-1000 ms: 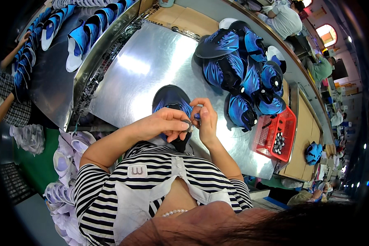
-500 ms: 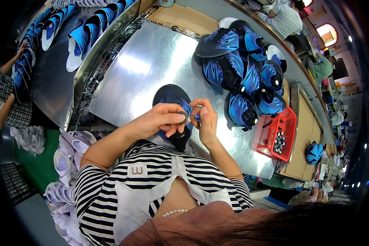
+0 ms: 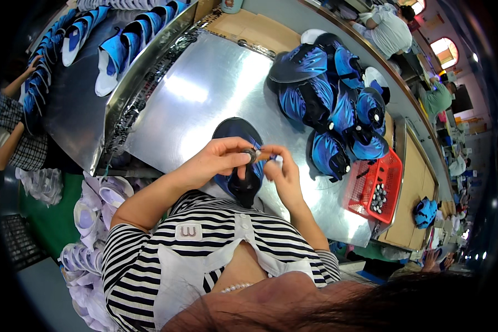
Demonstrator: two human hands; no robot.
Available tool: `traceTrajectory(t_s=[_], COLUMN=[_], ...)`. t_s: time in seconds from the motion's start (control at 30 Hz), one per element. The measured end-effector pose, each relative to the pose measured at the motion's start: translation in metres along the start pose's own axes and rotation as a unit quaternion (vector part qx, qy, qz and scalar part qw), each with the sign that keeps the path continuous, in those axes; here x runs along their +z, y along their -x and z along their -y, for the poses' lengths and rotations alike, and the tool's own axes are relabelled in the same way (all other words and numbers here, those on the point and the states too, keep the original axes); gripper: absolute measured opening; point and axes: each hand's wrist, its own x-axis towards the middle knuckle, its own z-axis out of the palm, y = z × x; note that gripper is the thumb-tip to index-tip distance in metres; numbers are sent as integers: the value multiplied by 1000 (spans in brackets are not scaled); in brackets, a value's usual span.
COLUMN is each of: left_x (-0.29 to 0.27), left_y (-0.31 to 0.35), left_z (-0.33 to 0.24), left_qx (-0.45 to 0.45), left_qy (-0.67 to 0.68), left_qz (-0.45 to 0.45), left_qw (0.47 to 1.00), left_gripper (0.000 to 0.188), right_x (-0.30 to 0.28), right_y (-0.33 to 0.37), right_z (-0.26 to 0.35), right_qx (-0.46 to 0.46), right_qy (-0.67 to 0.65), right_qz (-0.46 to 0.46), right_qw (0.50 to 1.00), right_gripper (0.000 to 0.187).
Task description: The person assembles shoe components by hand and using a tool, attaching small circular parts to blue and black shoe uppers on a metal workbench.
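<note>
My left hand (image 3: 221, 159) pinches a small dark round piece (image 3: 251, 155) between thumb and fingers. Close against it, my right hand (image 3: 283, 169) is curled, its forefinger reaching to the piece. A small white-and-blue object (image 3: 277, 160) shows among the right fingers; its kind is too small to make out. Beneath both hands a blue-and-black shoe upper (image 3: 237, 131) lies on the metal table (image 3: 199, 110), toe pointing away from me. The hands cover its middle part.
More blue-and-black shoe uppers (image 3: 310, 99) are heaped at the right. A red basket (image 3: 392, 188) holds small round black-and-white pieces. Rows of blue uppers (image 3: 113, 55) stand on the left table, near another person's arm (image 3: 16, 83). White shoe parts (image 3: 86, 221) hang low at left.
My right fingers have shifted: the forefinger now stretches to the round piece, and the white-and-blue object has moved slightly right. The left hand keeps its pinch. The whole view has shifted a little.
</note>
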Motion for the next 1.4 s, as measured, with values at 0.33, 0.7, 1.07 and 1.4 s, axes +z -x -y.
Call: traceTrajectory(t_s=[0.33,0.7,1.07,1.4], left_x=[-28,-13,-25,-67], left_y=[-49,-48,-101,-98], left_z=[61,20,38,45], left_qx=[88,179,85,101], left_qy=[273,-47,84,79], left_qz=[-100,-146,-140,-218], left_qw=[953,972,983,968], left_gripper=[17,25,17,35], right_x=[2,1,35,-24], right_y=[45,14,-7,7], right_z=[-28,14,-37,12], right_qx=[205,-76,-109,15], right_qy=[-218,164,192,145], right_qz=[16,-10,-62,5], right_qw=[954,984,973,989], right_gripper=[14,37,14,32])
